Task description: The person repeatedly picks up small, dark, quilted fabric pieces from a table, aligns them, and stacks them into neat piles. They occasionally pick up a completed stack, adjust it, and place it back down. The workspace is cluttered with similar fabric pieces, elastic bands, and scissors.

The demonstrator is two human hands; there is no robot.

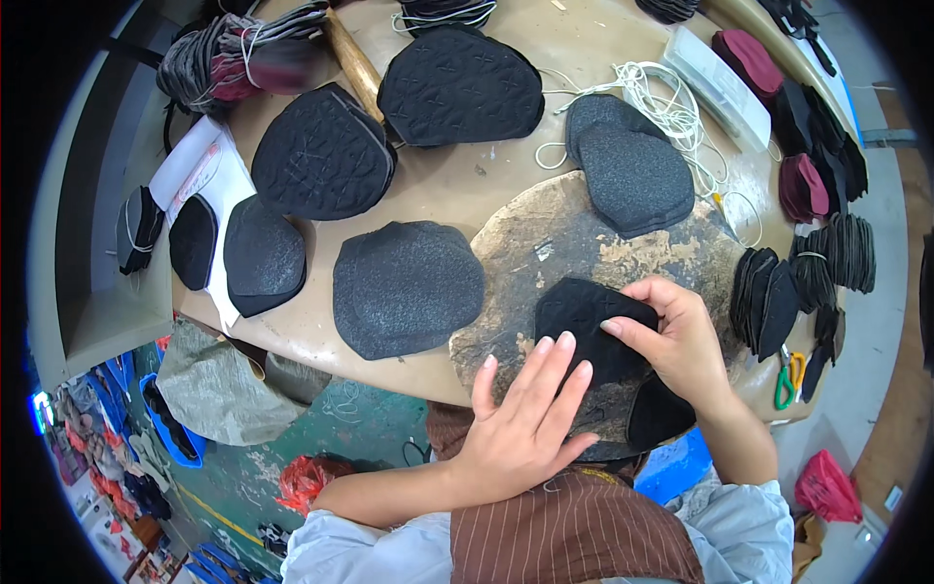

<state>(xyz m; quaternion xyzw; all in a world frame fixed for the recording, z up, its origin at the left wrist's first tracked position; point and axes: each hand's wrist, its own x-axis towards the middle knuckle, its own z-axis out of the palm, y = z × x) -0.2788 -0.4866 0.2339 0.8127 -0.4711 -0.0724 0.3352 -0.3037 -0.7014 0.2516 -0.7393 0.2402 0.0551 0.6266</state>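
Observation:
A black quilted fabric piece (pixel 582 310) with a rounded outline lies over a worn round board (pixel 520 243). My right hand (pixel 679 341) pinches its right edge between thumb and fingers. Fingers spread, my left hand (pixel 525 414) reaches over the piece's lower left part; whether its fingertips press on it, I cannot tell. Below my right wrist, another black piece (pixel 657 414) rests at the board's near edge, partly covered. A stack of dark grey speckled pads (pixel 409 287) is left of the board, and more such pads (pixel 637 180) overlap its far edge.
Black quilted stacks (pixel 457 86) and a wooden handle (pixel 352 63) are at the far left. White cord (pixel 662 107) lies tangled beside a clear plastic box (pixel 715 83). On the right are tied dark bundles (pixel 837 253) and green-and-orange-handled scissors (pixel 785 382) near the table edge.

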